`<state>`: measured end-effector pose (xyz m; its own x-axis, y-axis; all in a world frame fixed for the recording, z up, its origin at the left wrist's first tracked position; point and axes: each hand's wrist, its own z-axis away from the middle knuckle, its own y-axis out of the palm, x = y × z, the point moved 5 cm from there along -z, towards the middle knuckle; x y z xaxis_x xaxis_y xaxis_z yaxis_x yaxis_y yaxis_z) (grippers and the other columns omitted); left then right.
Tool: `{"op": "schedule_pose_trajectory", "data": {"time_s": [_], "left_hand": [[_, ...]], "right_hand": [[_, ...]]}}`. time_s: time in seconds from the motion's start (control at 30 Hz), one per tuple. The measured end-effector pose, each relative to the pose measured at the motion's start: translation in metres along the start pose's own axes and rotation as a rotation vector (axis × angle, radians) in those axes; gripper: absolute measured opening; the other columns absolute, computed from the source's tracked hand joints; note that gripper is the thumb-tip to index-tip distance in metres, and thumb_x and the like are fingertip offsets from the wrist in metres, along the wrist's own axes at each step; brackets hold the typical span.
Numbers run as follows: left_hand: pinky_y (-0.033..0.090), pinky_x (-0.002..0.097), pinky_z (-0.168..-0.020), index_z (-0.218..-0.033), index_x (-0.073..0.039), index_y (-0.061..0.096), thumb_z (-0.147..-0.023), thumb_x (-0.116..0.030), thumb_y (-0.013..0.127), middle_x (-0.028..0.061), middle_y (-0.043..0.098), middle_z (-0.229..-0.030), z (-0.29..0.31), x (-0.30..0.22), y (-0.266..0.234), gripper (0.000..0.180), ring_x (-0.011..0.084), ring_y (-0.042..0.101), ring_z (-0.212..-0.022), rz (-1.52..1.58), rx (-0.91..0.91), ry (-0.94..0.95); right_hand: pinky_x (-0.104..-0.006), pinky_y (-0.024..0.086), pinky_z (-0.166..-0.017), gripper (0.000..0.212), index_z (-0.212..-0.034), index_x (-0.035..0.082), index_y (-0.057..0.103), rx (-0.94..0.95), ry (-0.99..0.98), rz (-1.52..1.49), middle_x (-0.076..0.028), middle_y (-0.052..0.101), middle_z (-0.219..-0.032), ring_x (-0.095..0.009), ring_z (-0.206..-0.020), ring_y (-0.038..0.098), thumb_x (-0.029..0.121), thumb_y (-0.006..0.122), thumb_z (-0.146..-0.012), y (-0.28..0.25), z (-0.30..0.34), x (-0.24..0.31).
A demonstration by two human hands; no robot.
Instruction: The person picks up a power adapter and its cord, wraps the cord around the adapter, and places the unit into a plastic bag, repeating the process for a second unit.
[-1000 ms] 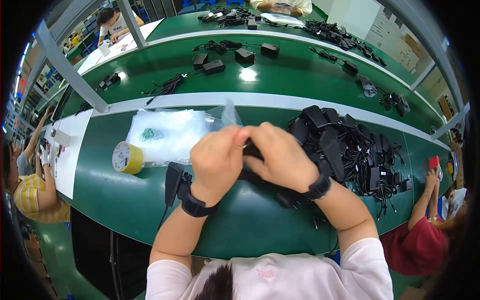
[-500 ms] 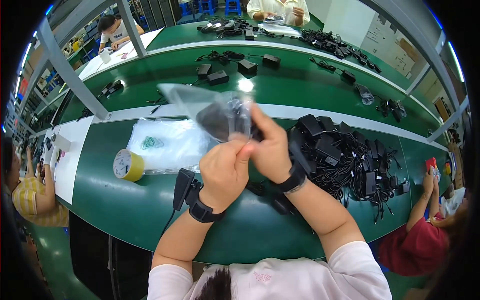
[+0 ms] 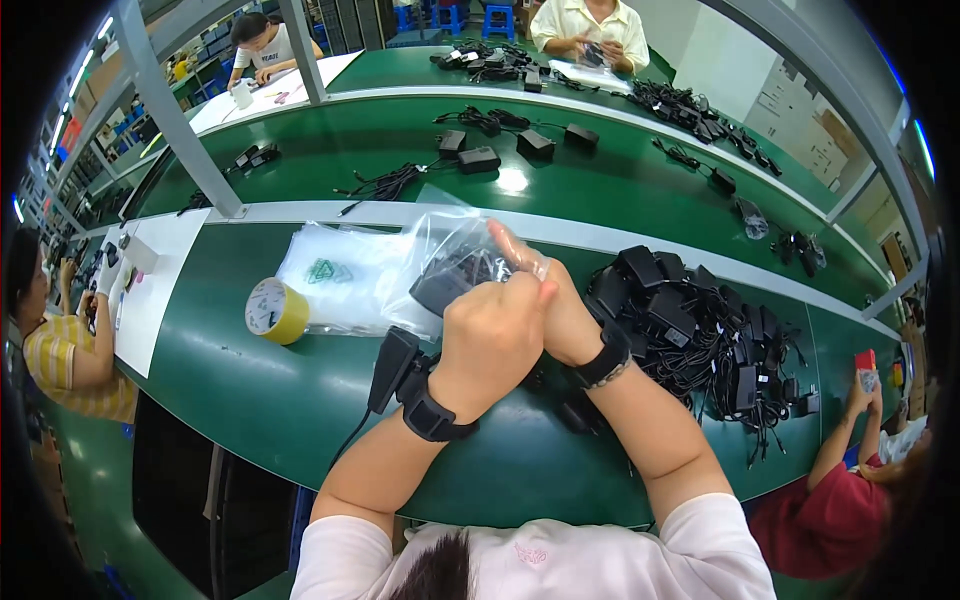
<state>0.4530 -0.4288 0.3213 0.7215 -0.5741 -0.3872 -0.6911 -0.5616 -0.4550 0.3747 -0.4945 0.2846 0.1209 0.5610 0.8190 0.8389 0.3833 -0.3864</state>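
Clear bag point(image 3: 438, 228) with black adapter point(image 3: 436, 292) drawn nearer the person than half a second ago, over green tabletop point(image 3: 290, 400), tangled adapter pile point(image 3: 672, 312) at right, flat bag stack point(image 3: 340, 285) at left, left hand point(image 3: 495, 335) and right hand point(image 3: 562, 312) gripping the bag's edge, right forefinger extended, yellow tape roll point(image 3: 290, 316) beside the stack.

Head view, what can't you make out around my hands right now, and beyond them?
All in the head view:
Your left hand: curled fingertips, hidden by the hand itself.
Your right hand: part of the palm, behind the left hand.
Black adapter: one end, behind the left hand; details, blurred by glare on the clear bag.
Adapter heap: exact count, lost to overlap.
Co-worker opposite: head, cut off by the top edge.
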Motion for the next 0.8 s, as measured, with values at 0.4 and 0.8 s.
{"op": "schedule_pose_trajectory", "data": {"time_s": [0.4, 0.8], "left_hand": [[0.042, 0.0270, -0.082, -0.109, 0.002, 0.049, -0.090, -0.029, 0.054, 0.0119, 0.055, -0.109, 0.007, 0.094, -0.006, 0.037, 0.0121, 0.052, -0.094, 1.076, 0.142, -0.940], [0.034, 0.0311, -0.096, -0.135, 0.009, 0.012, -0.096, -0.024, 0.034, 0.0208, 0.039, -0.127, 0.043, 0.061, 0.034, 0.056, 0.0265, 0.042, -0.116, 0.822, -0.228, -0.651]], "right_hand": [[-0.0327, 0.025, -0.104, 0.089, -0.134, -0.005, 0.029, -0.048, 0.115, -0.137, -0.017, 0.036, -0.136, -0.023, -0.125, 0.035, 0.022, 0.078, -0.064, 0.000, 0.006, 0.022], [-0.0284, 0.039, -0.090, 0.056, -0.123, -0.005, 0.041, -0.395, -0.040, 0.120, -0.013, 0.050, -0.114, -0.017, -0.103, 0.048, 0.018, 0.066, -0.078, 0.007, -0.007, 0.007]]}}
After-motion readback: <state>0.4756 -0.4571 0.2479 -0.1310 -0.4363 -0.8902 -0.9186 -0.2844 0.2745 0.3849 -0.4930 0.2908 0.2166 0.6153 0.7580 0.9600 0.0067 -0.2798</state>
